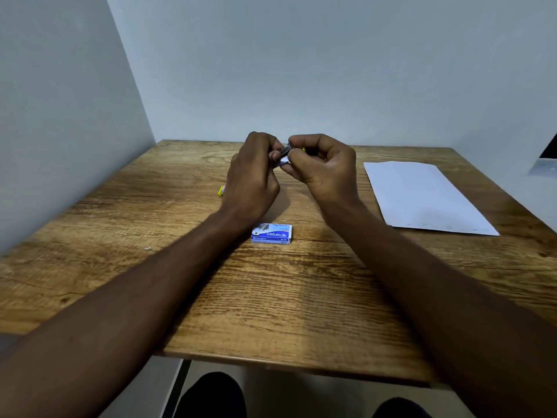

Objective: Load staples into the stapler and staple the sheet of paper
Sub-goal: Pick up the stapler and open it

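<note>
A small metal stapler (284, 152), likely light, rigid and slippery, is being pinched above the desk (271, 297) between left hand (253, 176) and right hand (324, 167), best gripped along its sides.

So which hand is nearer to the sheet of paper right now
The right hand. It is raised over the table just left of the sheet of paper, apart from it. The left hand sits farther left, beyond the right one.

wooden table (271, 297) | grey walls (301, 70) | dark object (550, 149) at right edge
</note>
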